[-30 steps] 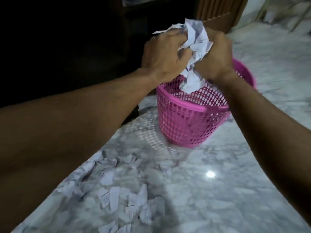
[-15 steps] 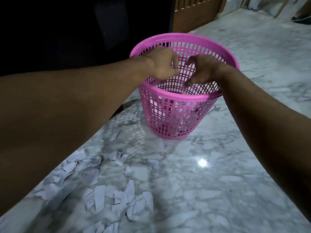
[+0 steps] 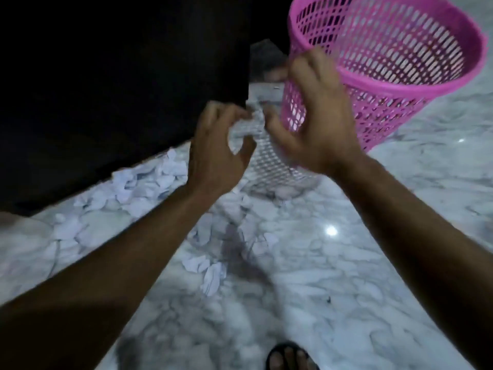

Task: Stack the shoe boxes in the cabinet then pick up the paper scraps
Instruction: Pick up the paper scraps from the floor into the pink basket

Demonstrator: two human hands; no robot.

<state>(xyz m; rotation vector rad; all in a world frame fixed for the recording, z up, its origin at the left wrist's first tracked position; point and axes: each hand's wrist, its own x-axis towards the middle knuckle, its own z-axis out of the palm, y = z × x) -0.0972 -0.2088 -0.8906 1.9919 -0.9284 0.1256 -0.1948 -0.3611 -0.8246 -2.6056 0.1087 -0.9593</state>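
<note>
White paper scraps [image 3: 144, 182] lie scattered on the marble floor, most along the foot of the dark cabinet [image 3: 120, 76], a few more scraps [image 3: 210, 273] nearer me. A pink mesh basket [image 3: 400, 84] stands at the upper right. My left hand [image 3: 216, 153] hovers above the floor with loosely curled fingers and holds nothing. My right hand [image 3: 314, 124] is in front of the basket's left wall, fingers spread and relaxed, also empty. Both hands are blurred by motion. No shoe boxes are in view.
The floor is white-grey marble [image 3: 373, 263] with a bright light reflection. My foot in a dark sandal [image 3: 290, 356] shows at the bottom edge. The dark cabinet fills the upper left.
One second ago both hands gripped a wad of paper above the basket. They released it into the basket, then drew back left and down toward the scraps on the floor, empty.
</note>
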